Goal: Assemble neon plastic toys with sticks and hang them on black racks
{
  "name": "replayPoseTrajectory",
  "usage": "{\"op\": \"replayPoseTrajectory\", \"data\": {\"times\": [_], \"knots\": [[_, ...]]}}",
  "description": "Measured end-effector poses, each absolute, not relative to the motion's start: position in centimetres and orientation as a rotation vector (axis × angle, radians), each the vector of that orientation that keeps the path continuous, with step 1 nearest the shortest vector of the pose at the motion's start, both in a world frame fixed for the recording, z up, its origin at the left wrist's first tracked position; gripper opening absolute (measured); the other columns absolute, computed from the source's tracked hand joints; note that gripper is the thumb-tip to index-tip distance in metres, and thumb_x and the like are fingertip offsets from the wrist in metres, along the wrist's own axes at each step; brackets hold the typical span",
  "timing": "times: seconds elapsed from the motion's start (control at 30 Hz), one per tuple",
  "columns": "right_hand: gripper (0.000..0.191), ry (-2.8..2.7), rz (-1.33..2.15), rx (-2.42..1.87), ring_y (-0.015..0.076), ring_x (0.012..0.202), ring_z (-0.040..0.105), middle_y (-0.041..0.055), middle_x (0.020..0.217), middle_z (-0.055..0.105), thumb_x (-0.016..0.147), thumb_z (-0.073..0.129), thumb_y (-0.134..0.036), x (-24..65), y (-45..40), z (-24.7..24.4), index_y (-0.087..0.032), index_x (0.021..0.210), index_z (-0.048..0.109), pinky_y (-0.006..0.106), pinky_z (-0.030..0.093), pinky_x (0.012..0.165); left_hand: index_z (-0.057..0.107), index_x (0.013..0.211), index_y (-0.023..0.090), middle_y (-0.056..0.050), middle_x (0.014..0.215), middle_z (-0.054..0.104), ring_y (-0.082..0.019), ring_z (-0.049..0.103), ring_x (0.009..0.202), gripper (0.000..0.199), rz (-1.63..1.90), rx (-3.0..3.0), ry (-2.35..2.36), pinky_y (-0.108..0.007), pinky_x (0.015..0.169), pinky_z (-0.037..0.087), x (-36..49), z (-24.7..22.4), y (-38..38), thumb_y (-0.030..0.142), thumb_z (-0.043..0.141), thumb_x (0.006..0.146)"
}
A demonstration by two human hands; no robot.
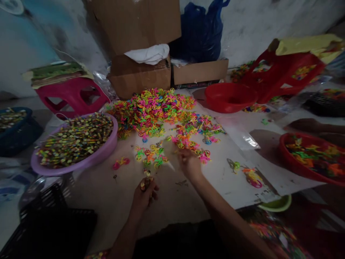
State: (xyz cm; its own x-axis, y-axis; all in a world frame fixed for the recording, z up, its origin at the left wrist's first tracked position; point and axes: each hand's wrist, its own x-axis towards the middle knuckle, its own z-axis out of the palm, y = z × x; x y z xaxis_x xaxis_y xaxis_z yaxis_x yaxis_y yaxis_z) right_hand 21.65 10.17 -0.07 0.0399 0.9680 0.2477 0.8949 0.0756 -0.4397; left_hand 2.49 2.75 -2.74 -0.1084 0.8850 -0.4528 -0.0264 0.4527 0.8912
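My left hand is curled around several small brown and yellow pieces above the near part of the white work surface. Farther forward, my right hand reaches to the edge of a small cluster of colourful plastic pieces; its fingertips are blurred, and whether they hold one cannot be made out. Left of it lies another small group of these pieces. Behind both rises a large heap of pink, yellow, green and orange pieces.
A purple basin full of small striped pieces stands left. Red basins are at the back right and right, where another person's hand shows. Cardboard boxes stand behind, a black crate lies near left.
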Motion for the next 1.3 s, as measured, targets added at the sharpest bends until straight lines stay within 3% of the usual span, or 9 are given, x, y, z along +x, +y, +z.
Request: {"op": "replayPoseTrajectory", "data": {"times": [0.07, 0.17, 0.33, 0.47, 0.63, 0.87, 1.1, 1.23, 1.3], "knots": [[0.034, -2.151, 0.279, -1.768, 0.0212, 0.091, 0.052, 0.0101, 0.102, 0.058, 0.086, 0.040, -0.032, 17.9, 10.6, -0.8, -0.023, 0.115, 0.055, 0.031, 0.041, 0.076, 0.058, 0.090, 0.017, 0.002, 0.063, 0.060, -0.005, 0.043, 0.033, 0.045, 0.916, 0.798, 1.519, -0.015, 0.029, 0.022, 2.7, -2.6, 2.8, 0.055, 0.060, 0.065], [0.035, -2.344, 0.326, -1.743, 0.0262, 0.098, 0.049, 0.0154, 0.111, 0.053, 0.082, 0.049, -0.032, 14.1, 10.0, -2.3, -0.018, 0.114, 0.056, 0.038, 0.041, 0.080, 0.058, 0.095, 0.017, 0.005, 0.056, 0.057, -0.003, 0.036, 0.029, 0.048, 0.923, 0.756, 1.522, -0.016, 0.029, 0.020, 2.3, -1.9, 2.7, 0.055, 0.060, 0.066], [0.028, -2.284, 0.533, -1.356, 0.0216, 0.110, 0.047, 0.0120, 0.122, 0.051, 0.079, 0.043, -0.013, 16.6, 7.6, -5.2, -0.016, 0.101, 0.060, 0.035, 0.040, 0.091, 0.055, 0.086, 0.019, 0.001, 0.071, 0.063, -0.009, 0.057, 0.054, 0.042, 0.976, 0.617, 1.397, -0.013, 0.032, 0.027, 0.9, -1.7, 2.4, 0.045, 0.071, 0.057], [0.020, -1.482, 0.924, -1.383, 0.0177, 0.082, 0.059, 0.0065, 0.090, 0.064, 0.078, 0.046, -0.026, 19.1, 6.7, -5.1, -0.018, 0.095, 0.055, 0.032, 0.049, 0.073, 0.056, 0.086, 0.017, 0.002, 0.062, 0.061, -0.006, 0.047, 0.041, 0.043, 0.968, 0.669, 1.353, -0.015, 0.032, 0.024, 2.3, -2.0, 2.5, 0.046, 0.070, 0.059], [0.026, -0.918, 1.287, -1.205, 0.0115, 0.055, 0.053, -0.0010, 0.063, 0.057, 0.070, 0.061, -0.039, 17.5, 5.7, -2.2, -0.017, 0.082, 0.054, 0.023, 0.044, 0.053, 0.060, 0.077, 0.014, 0.007, 0.047, 0.049, -0.003, 0.034, 0.034, 0.038, 0.997, 0.925, 1.432, -0.017, 0.034, 0.025, 4.8, -1.5, 2.6, 0.047, 0.068, 0.060], [0.017, -1.027, 1.052, -1.231, 0.0069, 0.043, 0.036, -0.0079, 0.054, 0.037, 0.072, 0.058, -0.035, 16.0, 4.7, -1.7, -0.020, 0.079, 0.052, 0.019, 0.033, 0.041, 0.058, 0.072, 0.017, 0.009, 0.045, 0.038, -0.005, 0.032, 0.038, 0.031, 1.022, 0.934, 1.498, -0.017, 0.037, 0.025, 5.1, -1.1, 1.9, 0.046, 0.065, 0.064], [0.017, -1.258, 0.794, -1.303, 0.0130, 0.063, 0.054, 0.0024, 0.070, 0.058, 0.082, 0.043, -0.029, 15.8, 3.7, -1.2, -0.019, 0.076, 0.055, 0.024, 0.044, 0.059, 0.069, 0.076, 0.021, -0.002, 0.072, 0.062, -0.015, 0.056, 0.066, 0.014, 1.182, 1.234, 1.419, -0.023, 0.060, 0.043, 6.1, -0.3, 1.4, 0.031, 0.065, 0.067], [0.023, -1.322, 0.727, -1.433, 0.0144, 0.061, 0.053, 0.0036, 0.070, 0.059, 0.083, 0.039, -0.030, 18.0, 5.5, -1.6, -0.017, 0.087, 0.057, 0.025, 0.044, 0.058, 0.070, 0.086, 0.021, -0.004, 0.081, 0.065, -0.016, 0.059, 0.069, 0.023, 1.099, 1.272, 1.378, -0.024, 0.062, 0.045, 5.8, -0.7, 2.1, 0.030, 0.065, 0.066], [0.026, -1.434, 0.528, -1.589, 0.0178, 0.070, 0.054, 0.0074, 0.078, 0.060, 0.083, 0.040, -0.030, 20.1, 7.4, -1.3, -0.015, 0.094, 0.060, 0.030, 0.044, 0.066, 0.068, 0.092, 0.019, -0.005, 0.080, 0.065, -0.014, 0.058, 0.063, 0.031, 0.993, 1.160, 1.458, -0.023, 0.053, 0.043, 4.5, -1.2, 2.8, 0.035, 0.065, 0.066]]}}
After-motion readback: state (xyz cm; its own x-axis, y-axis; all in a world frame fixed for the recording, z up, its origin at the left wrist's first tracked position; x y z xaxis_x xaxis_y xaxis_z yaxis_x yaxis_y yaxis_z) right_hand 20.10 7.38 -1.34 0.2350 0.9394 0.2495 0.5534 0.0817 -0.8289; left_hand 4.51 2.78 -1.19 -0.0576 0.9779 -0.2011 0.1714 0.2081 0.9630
